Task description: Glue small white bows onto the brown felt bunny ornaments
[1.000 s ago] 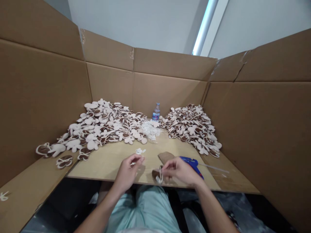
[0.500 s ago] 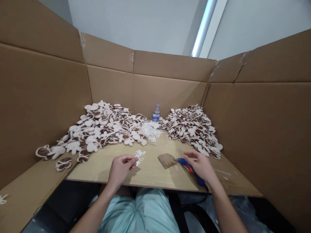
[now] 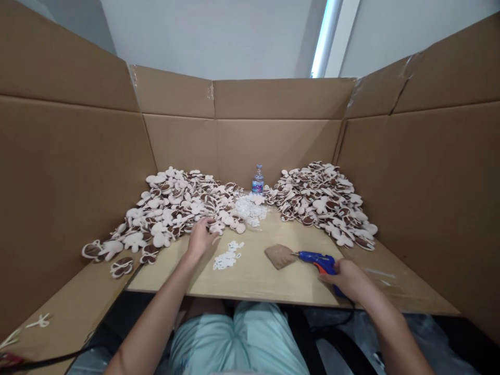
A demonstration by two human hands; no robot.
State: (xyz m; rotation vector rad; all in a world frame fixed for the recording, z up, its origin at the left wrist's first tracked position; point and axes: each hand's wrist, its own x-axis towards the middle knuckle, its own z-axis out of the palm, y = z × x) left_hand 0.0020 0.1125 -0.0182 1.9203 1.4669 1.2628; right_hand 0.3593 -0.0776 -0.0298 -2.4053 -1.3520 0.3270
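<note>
Two hands: right fingers grip the blue glue gun, lying crosswise, nozzle left; left fingers spread.

On my feed, the heaped pieces are cream-white with chocolate-brown centres, each brown patch rimmed in white. The small cutouts on the board read plain white. The glue gun is bright blue with an orange trigger, and the scrap beside it is mid-brown. The plywood board is pale tan, the cardboard walls a deeper tan. The bottle label looks blue and pink, though it's small on my screen. The shorts are mint green.
</note>
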